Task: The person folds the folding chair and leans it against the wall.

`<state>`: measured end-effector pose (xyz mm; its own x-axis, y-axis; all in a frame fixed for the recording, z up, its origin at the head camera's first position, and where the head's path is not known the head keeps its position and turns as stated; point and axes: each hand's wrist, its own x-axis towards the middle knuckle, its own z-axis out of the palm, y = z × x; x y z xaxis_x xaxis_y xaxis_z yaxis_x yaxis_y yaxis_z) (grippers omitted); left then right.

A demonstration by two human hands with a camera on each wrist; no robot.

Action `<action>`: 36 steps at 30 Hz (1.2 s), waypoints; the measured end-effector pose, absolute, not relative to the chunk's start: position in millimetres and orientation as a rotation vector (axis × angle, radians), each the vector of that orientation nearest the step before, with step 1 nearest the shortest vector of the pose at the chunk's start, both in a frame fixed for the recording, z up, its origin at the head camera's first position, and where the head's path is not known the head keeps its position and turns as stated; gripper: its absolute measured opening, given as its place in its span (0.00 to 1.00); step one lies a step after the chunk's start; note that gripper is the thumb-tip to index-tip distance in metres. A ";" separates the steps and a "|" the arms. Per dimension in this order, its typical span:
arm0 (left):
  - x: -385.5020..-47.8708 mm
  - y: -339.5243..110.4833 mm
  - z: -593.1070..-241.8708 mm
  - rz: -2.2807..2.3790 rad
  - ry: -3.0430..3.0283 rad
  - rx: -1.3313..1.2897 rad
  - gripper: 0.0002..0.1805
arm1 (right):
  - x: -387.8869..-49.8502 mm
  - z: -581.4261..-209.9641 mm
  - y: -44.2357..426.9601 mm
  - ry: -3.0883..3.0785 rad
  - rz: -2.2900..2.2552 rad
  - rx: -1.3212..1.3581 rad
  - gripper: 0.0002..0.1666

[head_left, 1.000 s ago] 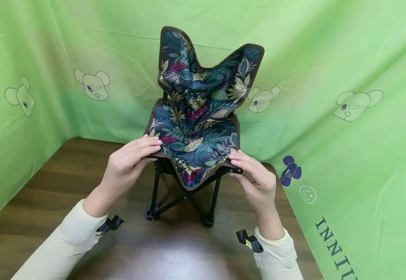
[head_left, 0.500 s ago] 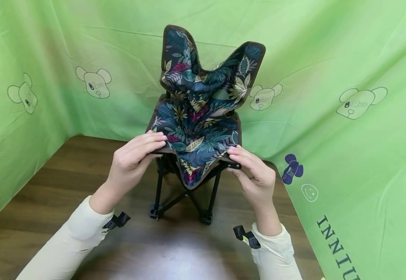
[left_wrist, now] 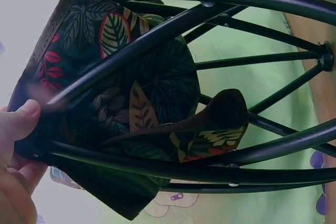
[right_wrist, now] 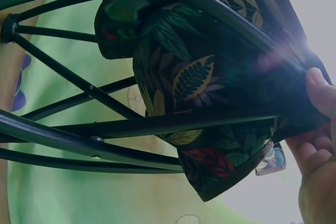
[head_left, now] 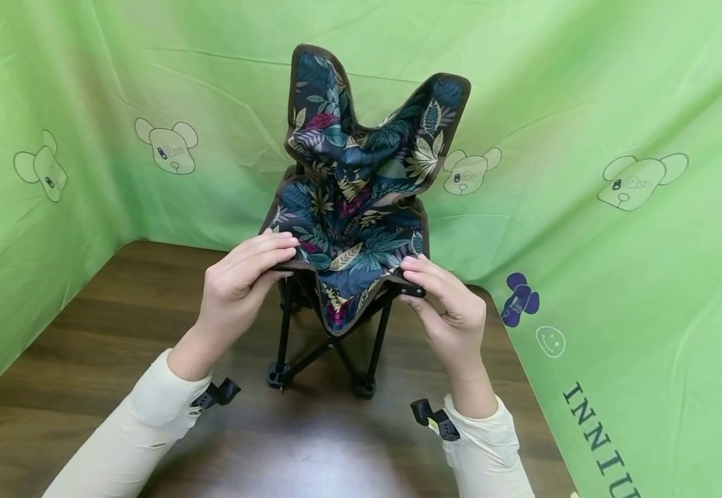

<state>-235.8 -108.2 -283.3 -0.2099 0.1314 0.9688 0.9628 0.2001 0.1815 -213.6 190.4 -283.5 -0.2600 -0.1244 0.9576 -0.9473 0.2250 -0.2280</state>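
A small folding chair [head_left: 361, 242] with dark blue leaf-print fabric and brown edging stands on the floor in the head view. Its seat sags in the middle and the backrest dips between two raised corners. My left hand [head_left: 236, 280] pinches the seat's front left corner, fingers on top and thumb beneath. At the front right corner, my right hand [head_left: 451, 304] holds the fabric and frame end the same way. From below, the left wrist view shows crossed black tubes [left_wrist: 142, 48] under the seat fabric [left_wrist: 152, 93]. The right wrist view shows my right thumb [right_wrist: 318, 85] against the corner's underside.
Brown wood-look flooring [head_left: 311, 449] lies under the chair. Green curtains [head_left: 224, 83] with mouse-head drawings surround it at the back and sides. Black wrist cameras [head_left: 216, 394] sit on both cream sleeves.
Both hands have drawn slightly closer together, bringing the front seat corners inward. The chair's front legs have come a little nearer each other.
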 end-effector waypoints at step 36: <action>-248.1 -76.5 -275.9 -1.121 -1.555 -1.027 0.19 | -243.0 -276.7 198.7 -1.551 1.318 1.089 0.20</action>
<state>-248.1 -76.5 -275.9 -0.2180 0.1051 0.9703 0.9537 0.2341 0.1889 -243.0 198.7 -276.7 -0.3005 -0.1078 0.9477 -0.9526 0.0824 -0.2927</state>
